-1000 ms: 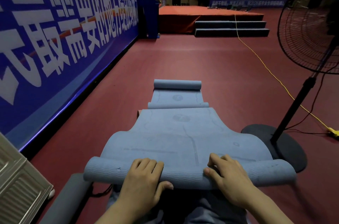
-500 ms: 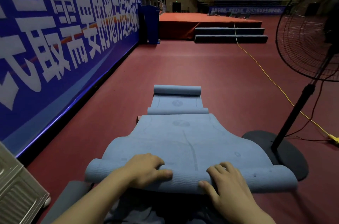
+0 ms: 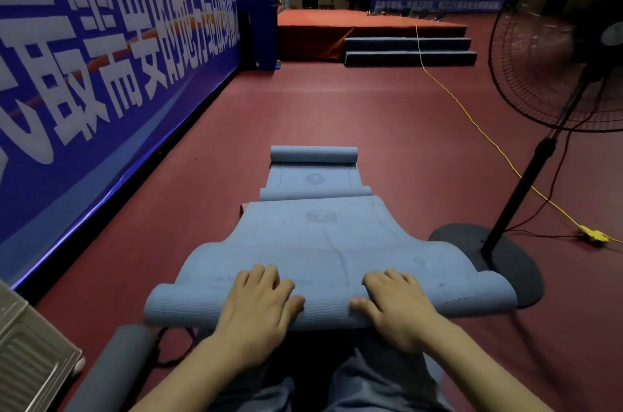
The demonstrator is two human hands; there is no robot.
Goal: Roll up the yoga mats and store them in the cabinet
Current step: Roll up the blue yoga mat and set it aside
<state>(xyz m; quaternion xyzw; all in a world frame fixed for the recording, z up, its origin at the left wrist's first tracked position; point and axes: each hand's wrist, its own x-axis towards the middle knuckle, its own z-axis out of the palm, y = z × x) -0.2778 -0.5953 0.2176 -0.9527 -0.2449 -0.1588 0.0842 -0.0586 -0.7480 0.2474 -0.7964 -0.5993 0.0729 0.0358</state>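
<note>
A blue yoga mat (image 3: 323,236) lies on the red floor straight ahead, its near end curled into a roll. My left hand (image 3: 258,303) and my right hand (image 3: 397,305) both press on top of that roll, fingers over it and thumbs at its near side. Beyond it lies a second blue mat (image 3: 313,179), flat in the middle with both ends curled. A rolled dark grey mat (image 3: 111,368) rests at the lower left. The corner of a pale metal cabinet (image 3: 30,354) shows at the bottom left.
A black standing fan (image 3: 526,182) with a round base stands at the right, close to the mat's right edge. A yellow cable (image 3: 472,118) runs across the floor to a plug. A blue banner wall (image 3: 101,74) lines the left. A red stage (image 3: 354,30) with steps is far ahead.
Both hands shifted on the roll and now rest side by side on top of it. The roll has turned a little further away from me.
</note>
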